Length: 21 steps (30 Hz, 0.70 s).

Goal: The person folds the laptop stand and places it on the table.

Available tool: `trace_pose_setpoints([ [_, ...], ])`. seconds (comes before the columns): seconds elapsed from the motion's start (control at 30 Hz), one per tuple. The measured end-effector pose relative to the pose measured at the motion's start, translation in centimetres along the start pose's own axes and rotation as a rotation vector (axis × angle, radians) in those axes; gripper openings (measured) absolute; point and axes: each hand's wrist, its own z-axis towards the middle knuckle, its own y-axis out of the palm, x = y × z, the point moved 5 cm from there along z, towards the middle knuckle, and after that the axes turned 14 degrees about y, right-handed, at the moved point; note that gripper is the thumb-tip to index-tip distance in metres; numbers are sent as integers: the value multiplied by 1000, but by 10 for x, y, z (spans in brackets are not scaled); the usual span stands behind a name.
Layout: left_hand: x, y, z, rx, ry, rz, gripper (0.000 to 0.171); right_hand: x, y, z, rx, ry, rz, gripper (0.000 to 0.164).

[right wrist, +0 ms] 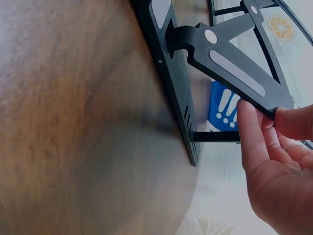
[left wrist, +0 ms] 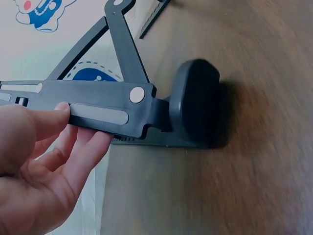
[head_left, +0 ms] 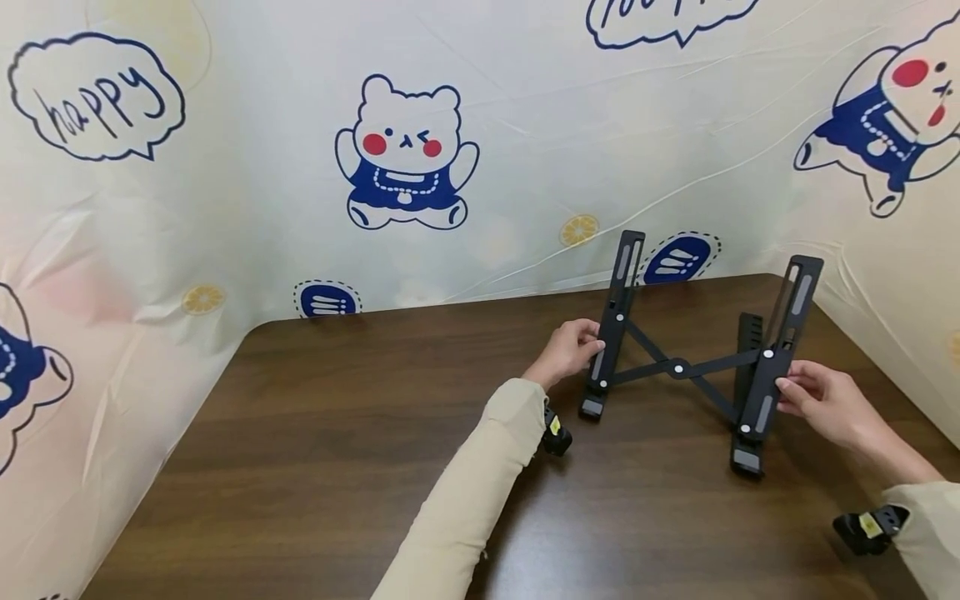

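A black folding laptop stand [head_left: 678,368] stands spread on the table, its two long side arms joined by an X of crossbars with silver rivets. My left hand [head_left: 566,352] grips the left arm, thumb on its top face near a grey pad strip [left wrist: 100,113] and fingers beneath. On the far side, my right hand [head_left: 828,404] pinches the right arm by its outer edge, as the right wrist view shows. Beneath that arm, a slotted base bar [right wrist: 178,98] carries a thin strut [right wrist: 215,136]. In the left wrist view, a front lip [left wrist: 193,100] rises at the arm's end.
The brown wooden table [head_left: 337,467] is backed by a pale printed sheet [head_left: 262,167] with cartoon bears, which also hangs at both sides. Black wrist cameras [head_left: 557,432] sit at both sleeve cuffs, the right one low over the tabletop.
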Motion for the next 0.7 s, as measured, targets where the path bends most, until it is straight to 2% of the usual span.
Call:
trace_pose_setpoints([
  [0.17,-3,-12,-14,-22,-1,-34,15,-10,8,5,-30,-8,-18,21],
  [0.43,-4,-36,-42,-36,-31,19,15,-32,26,16,-114,-61,-26,18],
  [0.6,-8,-52,-56,-71,-19,12,14,-44,38,24,-176,-82,-18,16],
  [0.7,-11,-66,-66,-71,-14,21,13,-54,49,31,-227,-97,-5,15],
])
